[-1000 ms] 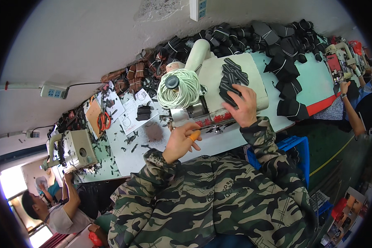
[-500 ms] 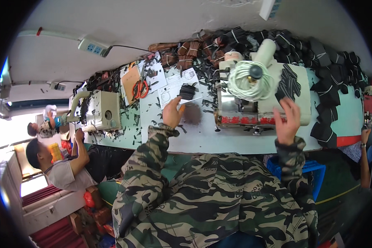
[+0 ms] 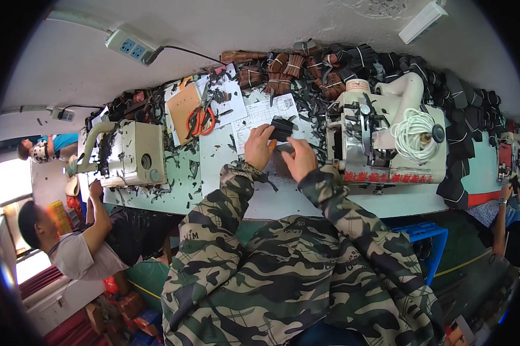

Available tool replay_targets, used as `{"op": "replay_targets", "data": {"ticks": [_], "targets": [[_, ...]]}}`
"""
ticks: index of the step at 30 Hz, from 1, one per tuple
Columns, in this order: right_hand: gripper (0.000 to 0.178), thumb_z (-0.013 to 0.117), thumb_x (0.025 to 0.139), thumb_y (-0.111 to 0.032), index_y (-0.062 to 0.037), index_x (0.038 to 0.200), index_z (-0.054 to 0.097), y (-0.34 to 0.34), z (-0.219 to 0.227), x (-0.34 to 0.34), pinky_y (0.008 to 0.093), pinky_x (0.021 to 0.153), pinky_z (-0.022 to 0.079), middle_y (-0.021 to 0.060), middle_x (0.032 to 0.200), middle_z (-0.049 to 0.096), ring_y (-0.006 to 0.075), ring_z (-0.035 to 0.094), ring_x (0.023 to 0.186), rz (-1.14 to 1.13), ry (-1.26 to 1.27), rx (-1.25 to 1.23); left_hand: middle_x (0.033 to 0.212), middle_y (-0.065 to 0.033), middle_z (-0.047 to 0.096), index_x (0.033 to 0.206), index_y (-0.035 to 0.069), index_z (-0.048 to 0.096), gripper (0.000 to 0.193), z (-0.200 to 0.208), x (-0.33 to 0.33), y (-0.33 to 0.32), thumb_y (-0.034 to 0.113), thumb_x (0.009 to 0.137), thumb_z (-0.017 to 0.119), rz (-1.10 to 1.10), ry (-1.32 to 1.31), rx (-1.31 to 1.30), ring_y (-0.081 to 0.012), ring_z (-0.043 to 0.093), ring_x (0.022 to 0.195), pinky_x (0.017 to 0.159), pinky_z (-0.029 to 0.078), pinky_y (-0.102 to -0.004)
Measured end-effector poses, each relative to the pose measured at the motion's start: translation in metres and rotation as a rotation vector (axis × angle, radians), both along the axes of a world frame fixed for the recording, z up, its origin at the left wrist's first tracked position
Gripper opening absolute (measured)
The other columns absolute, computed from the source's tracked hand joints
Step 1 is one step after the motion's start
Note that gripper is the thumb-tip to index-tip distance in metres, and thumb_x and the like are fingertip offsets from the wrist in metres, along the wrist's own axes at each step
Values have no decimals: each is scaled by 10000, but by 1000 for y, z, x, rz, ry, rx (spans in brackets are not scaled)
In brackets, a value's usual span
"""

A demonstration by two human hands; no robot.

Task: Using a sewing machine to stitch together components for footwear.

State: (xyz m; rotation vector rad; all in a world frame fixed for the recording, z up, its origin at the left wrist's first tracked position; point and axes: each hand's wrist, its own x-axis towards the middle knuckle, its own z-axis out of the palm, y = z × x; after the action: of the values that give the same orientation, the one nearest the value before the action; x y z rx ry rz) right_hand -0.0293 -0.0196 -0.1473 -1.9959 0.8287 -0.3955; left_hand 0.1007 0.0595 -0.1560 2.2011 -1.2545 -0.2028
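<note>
A small stack of black strips (image 3: 282, 128) lies on the paper sheet in front of me. My left hand (image 3: 260, 148) is closed at its left side, fingertips against the strips. My right hand (image 3: 301, 159) is at the near right corner of the stack, its fingertips by the edge and the thumb apart from the fingers. Part of the stack's near side is hidden by my fingers. To the right stands a cream-coloured machine (image 3: 398, 167) with a coil of white cord (image 3: 414, 136) on it.
Orange-handled scissors (image 3: 201, 120) lie on papers and brown card to the left. Black scraps litter the table (image 3: 225, 199). Bundles of brown (image 3: 280, 83) and black strips (image 3: 456, 144) line the wall. A second machine (image 3: 136, 153) stands left, beside a seated person (image 3: 84, 248).
My right hand has left the machine top and moved left to the stack of black strips. My left hand has moved slightly right against the stack. The whole view has shifted.
</note>
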Motion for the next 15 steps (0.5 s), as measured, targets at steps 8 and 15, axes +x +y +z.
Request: {"op": "replay_targets", "data": {"ticks": [8,15], "targets": [[356,681,724,-132,-85,1064,585,-11,-20,20,378,666,466,103,991,525,296,587,777,-43,112,-196,1016,-97,572,1018,37,586,339,-3,-1,3,58,688,660,42,99,-58,-288,528,931,781,453,-351],[310,691,718,-148,-103,1013,603,-9,-10,22,379,666,467,80,1013,503,295,585,799,30,208,-219,1009,-86,569,981,40,587,311,-5,1,8,46,679,660,16,115,-69,-277,525,935,775,456,-343]]}}
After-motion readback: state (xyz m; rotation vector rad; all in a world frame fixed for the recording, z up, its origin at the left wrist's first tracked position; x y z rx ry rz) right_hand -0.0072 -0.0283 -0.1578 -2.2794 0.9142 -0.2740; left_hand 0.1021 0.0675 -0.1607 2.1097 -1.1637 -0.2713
